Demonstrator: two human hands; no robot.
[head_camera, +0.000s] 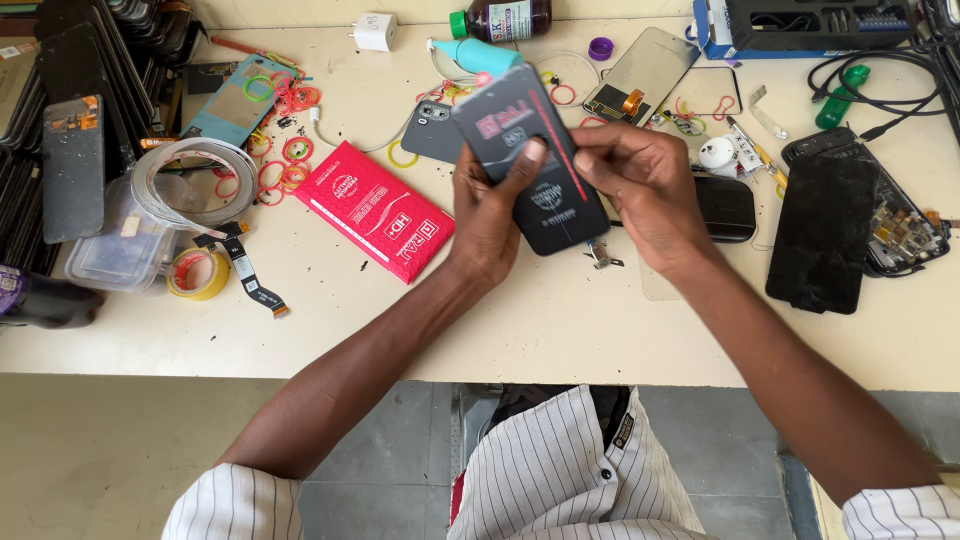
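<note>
Hands: left (487, 205) and right (640, 190) both grip black packet (535, 165); contents unseen, red packet (375, 210) beside

A red packet (374, 211) lies on the table (560, 320) just left of the fingers, with coloured rubber bands (285, 150), a roll of yellow tape (198, 273) and a clear plastic box (120, 245) farther left. Beyond the fingertips sit a white charger (375, 32) and a brown bottle (500, 18). Well to the right of the fingers lies a cracked phone screen (825, 232), with a small black case (724, 208) nearer.
</note>
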